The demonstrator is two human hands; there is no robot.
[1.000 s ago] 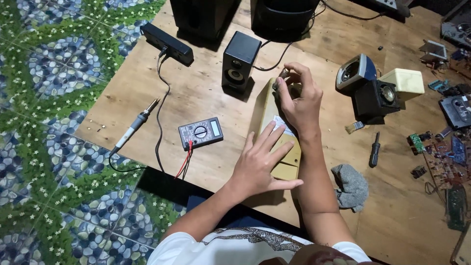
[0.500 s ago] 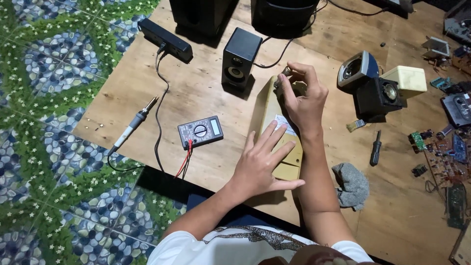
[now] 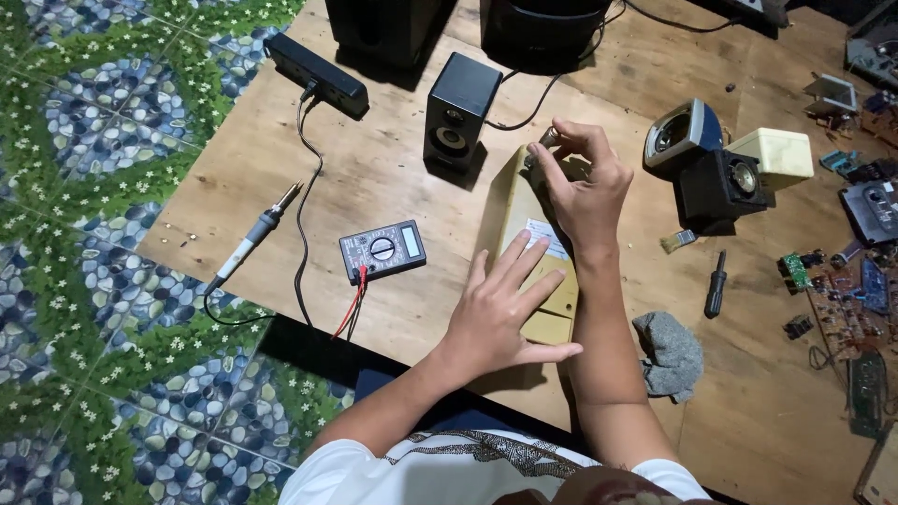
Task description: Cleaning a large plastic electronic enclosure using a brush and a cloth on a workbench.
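your left hand (image 3: 496, 313) lies flat, fingers spread, pinning the beige casing (image 3: 538, 252) at frame centre on the worktop (image 3: 393, 178); your right hand (image 3: 585, 182) pinches a small part at its upper end.

A bare wooden tabletop (image 3: 393, 178), scuffed and stained, lies low over the floor (image 3: 84, 281), whose pebble-and-leaf pattern in blue and green spreads left of it.
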